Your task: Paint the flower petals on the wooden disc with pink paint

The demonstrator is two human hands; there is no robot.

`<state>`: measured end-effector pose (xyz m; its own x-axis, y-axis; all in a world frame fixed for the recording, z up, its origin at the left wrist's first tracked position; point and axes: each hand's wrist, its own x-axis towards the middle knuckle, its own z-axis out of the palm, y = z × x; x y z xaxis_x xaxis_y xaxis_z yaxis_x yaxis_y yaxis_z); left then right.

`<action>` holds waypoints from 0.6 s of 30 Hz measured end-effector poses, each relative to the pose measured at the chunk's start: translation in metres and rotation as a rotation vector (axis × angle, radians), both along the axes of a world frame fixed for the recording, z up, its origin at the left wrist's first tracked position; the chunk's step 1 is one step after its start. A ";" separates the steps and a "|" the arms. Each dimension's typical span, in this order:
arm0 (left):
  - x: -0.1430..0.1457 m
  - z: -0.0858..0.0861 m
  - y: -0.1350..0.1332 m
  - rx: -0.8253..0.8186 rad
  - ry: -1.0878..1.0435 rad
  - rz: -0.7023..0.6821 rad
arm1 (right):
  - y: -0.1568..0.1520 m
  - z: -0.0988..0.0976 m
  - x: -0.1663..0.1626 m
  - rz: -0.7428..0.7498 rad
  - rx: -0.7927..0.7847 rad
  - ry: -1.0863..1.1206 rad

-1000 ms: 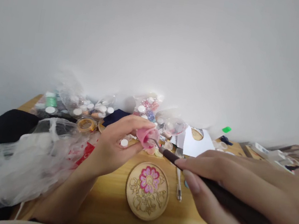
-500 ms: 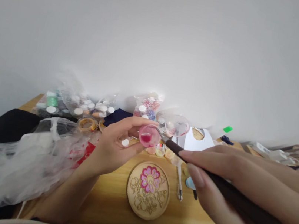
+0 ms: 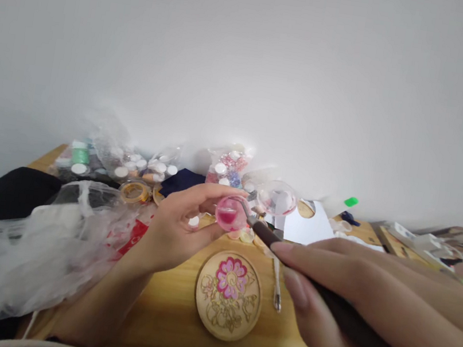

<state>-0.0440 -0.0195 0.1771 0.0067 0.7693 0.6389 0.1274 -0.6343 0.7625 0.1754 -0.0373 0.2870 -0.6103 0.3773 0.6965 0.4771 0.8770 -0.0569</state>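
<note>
Between the thumb and fingers of my left hand (image 3: 180,227) is a small clear cup (image 3: 232,213), tilted toward me, with deep pink paint inside. My right hand (image 3: 354,284) grips a dark-handled tool (image 3: 268,236) with a thin metal end, like a palette knife. Its tip reaches to the rim of the cup; whether it touches the paint I cannot tell. Below the hands a round wooden plaque (image 3: 225,317) lies on the table, bearing gold floral outlines and one flower (image 3: 232,277) filled with pink and lilac.
A crumpled clear plastic bag (image 3: 26,264) lies at the left. Behind stand bagged paint bottles (image 3: 154,168), a tape roll (image 3: 135,193) and a bag of colourful beads (image 3: 233,165). A clear dish (image 3: 276,197), white paper (image 3: 310,229) and a white pen (image 3: 277,285) are to the right.
The right hand has shifted slightly down with the tool, its handle end now lower. The cup is a little lower and tilted slightly differently. The plaque stays put.
</note>
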 end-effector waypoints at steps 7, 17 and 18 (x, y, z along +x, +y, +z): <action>-0.002 -0.002 0.003 0.067 0.043 0.015 | -0.004 0.001 -0.002 0.044 -0.110 -0.066; -0.007 0.000 0.004 0.129 0.154 0.026 | -0.014 -0.009 -0.004 -0.074 -0.074 0.045; -0.007 0.000 0.004 0.131 0.160 0.026 | -0.014 -0.009 -0.005 -0.092 -0.058 0.064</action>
